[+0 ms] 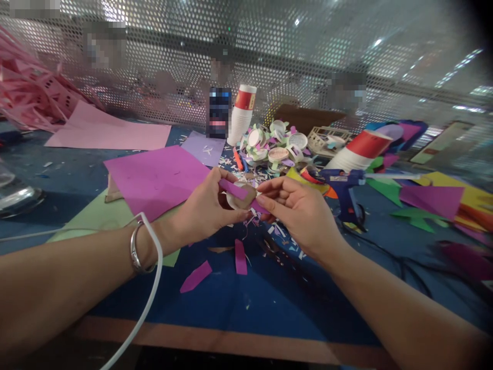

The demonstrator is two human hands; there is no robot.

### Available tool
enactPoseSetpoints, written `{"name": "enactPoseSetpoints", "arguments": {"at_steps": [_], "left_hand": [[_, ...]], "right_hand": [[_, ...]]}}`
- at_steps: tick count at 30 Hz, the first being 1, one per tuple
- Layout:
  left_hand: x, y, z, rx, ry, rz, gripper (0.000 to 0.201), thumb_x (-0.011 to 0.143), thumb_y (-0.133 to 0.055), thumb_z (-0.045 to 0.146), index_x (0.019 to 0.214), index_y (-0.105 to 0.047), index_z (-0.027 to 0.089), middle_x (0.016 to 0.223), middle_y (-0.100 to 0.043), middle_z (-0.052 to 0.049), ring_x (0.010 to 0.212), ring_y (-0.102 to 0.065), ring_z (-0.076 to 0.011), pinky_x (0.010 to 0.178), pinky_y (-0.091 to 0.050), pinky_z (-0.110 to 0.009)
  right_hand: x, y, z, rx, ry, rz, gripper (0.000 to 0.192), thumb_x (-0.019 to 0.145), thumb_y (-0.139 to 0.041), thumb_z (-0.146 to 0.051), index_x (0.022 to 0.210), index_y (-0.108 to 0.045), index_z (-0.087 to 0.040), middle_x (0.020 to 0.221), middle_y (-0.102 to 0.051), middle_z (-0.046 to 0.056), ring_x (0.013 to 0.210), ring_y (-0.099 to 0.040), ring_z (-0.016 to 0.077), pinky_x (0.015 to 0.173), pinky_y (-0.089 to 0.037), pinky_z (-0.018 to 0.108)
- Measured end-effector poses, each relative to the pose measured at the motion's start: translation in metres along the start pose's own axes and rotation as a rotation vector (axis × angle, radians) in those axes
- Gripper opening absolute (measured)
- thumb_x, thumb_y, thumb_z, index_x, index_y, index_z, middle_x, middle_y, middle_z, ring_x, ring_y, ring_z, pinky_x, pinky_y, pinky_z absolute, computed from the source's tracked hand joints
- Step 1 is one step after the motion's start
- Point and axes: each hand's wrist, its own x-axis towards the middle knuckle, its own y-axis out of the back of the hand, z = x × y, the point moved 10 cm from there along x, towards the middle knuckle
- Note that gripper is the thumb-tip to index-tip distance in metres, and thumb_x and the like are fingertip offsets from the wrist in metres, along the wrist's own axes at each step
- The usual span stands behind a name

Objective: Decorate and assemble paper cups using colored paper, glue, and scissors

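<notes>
Between both hands is a small round, pale craft piece [246, 194] with a brown face, like the bottom of a paper cup. A purple paper strip [234, 189] crosses its left side, and another purple end sticks out at the right. My left hand [210, 205] is closed on the piece's left edge, thumb underneath. My right hand [292, 205] pinches the right side with thumb and forefinger. Two loose purple strips, one pointed [196, 276] and one straight [241, 257], lie on the blue table below the hands.
Behind my hands is a heap of similar round pieces [278, 154] among paper scraps. A blue glue gun [344, 187] with a cord stands at the right. Stacked paper cups [242, 115], a phone [219, 115], purple sheets [162, 174] and pink strips [34, 85] lie farther out.
</notes>
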Motion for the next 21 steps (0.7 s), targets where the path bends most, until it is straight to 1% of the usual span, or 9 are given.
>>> {"name": "enactPoseSetpoints", "arguments": {"at_steps": [4,6,9,11,13,15,18,19,21], "left_hand": [[-0.004,-0.004,0.004,-0.083,0.001,-0.012,0.058,0.073,-0.084,0.024,0.115,-0.043,0.023,0.101,-0.068,-0.004,0.086,-0.070,-0.0185,0.071,-0.058,-0.031],[-0.005,-0.003,0.005,-0.104,0.029,0.010,0.059,0.074,-0.085,0.025,0.117,-0.045,0.022,0.095,-0.068,-0.002,0.081,-0.070,-0.0174,0.070,-0.059,-0.031],[-0.007,-0.003,0.003,-0.154,0.107,0.043,0.061,0.080,-0.081,0.026,0.128,-0.043,0.022,0.083,-0.067,0.001,0.069,-0.069,-0.0153,0.065,-0.059,-0.030],[-0.008,-0.002,0.003,-0.207,0.136,0.060,0.061,0.083,-0.078,0.024,0.132,-0.041,0.022,0.084,-0.069,0.000,0.069,-0.070,-0.0152,0.065,-0.060,-0.030],[-0.007,0.000,0.002,-0.260,0.156,0.080,0.059,0.084,-0.077,0.019,0.132,-0.041,0.023,0.088,-0.071,-0.001,0.074,-0.072,-0.0166,0.066,-0.060,-0.029],[-0.006,0.002,-0.001,-0.303,0.190,0.094,0.055,0.084,-0.075,0.015,0.129,-0.043,0.022,0.090,-0.072,-0.003,0.079,-0.074,-0.0185,0.066,-0.059,-0.028],[-0.004,0.004,-0.007,-0.334,0.241,0.096,0.043,0.085,-0.072,0.013,0.121,-0.048,0.020,0.097,-0.073,-0.007,0.083,-0.075,-0.0197,0.065,-0.058,-0.027],[-0.004,0.004,-0.008,-0.333,0.251,0.088,0.039,0.086,-0.072,0.014,0.117,-0.050,0.019,0.101,-0.073,-0.008,0.083,-0.075,-0.0196,0.065,-0.057,-0.027],[-0.004,0.004,-0.009,-0.312,0.266,0.077,0.032,0.087,-0.071,0.016,0.113,-0.053,0.018,0.104,-0.073,-0.010,0.085,-0.074,-0.0193,0.063,-0.057,-0.026]], "right_hand": [[0.000,-0.001,0.000,-0.011,-0.011,0.003,0.031,0.081,-0.081,-0.040,0.100,-0.067,-0.020,0.080,-0.070,0.003,0.062,-0.068,0.0159,0.056,-0.059,0.031],[0.000,-0.001,0.000,-0.009,-0.009,0.007,0.032,0.080,-0.082,-0.041,0.099,-0.067,-0.020,0.080,-0.070,0.003,0.063,-0.067,0.0160,0.057,-0.060,0.032],[-0.001,-0.002,0.001,0.003,-0.004,0.009,0.033,0.080,-0.082,-0.042,0.099,-0.067,-0.020,0.078,-0.068,0.002,0.063,-0.066,0.0154,0.056,-0.059,0.031],[-0.001,-0.003,0.001,0.008,-0.008,0.002,0.035,0.080,-0.081,-0.043,0.100,-0.066,-0.020,0.079,-0.068,0.002,0.062,-0.066,0.0150,0.055,-0.058,0.030],[-0.001,-0.002,-0.001,-0.006,-0.006,0.003,0.036,0.080,-0.081,-0.044,0.101,-0.065,-0.019,0.079,-0.068,0.002,0.060,-0.067,0.0147,0.054,-0.057,0.030],[0.000,0.006,-0.006,-0.059,0.019,0.028,0.034,0.082,-0.079,-0.043,0.100,-0.065,-0.019,0.080,-0.068,0.002,0.058,-0.067,0.0147,0.054,-0.056,0.031],[0.006,0.029,-0.014,-0.184,0.093,0.112,0.025,0.085,-0.076,-0.039,0.099,-0.066,-0.020,0.081,-0.068,0.002,0.061,-0.067,0.0157,0.057,-0.056,0.032],[0.009,0.037,-0.016,-0.238,0.117,0.136,0.023,0.086,-0.075,-0.038,0.099,-0.066,-0.021,0.081,-0.068,0.002,0.062,-0.067,0.0164,0.059,-0.056,0.033],[0.016,0.047,-0.015,-0.400,0.141,0.139,0.017,0.087,-0.073,-0.036,0.094,-0.067,-0.022,0.080,-0.069,0.003,0.065,-0.066,0.0177,0.061,-0.054,0.035]]}}
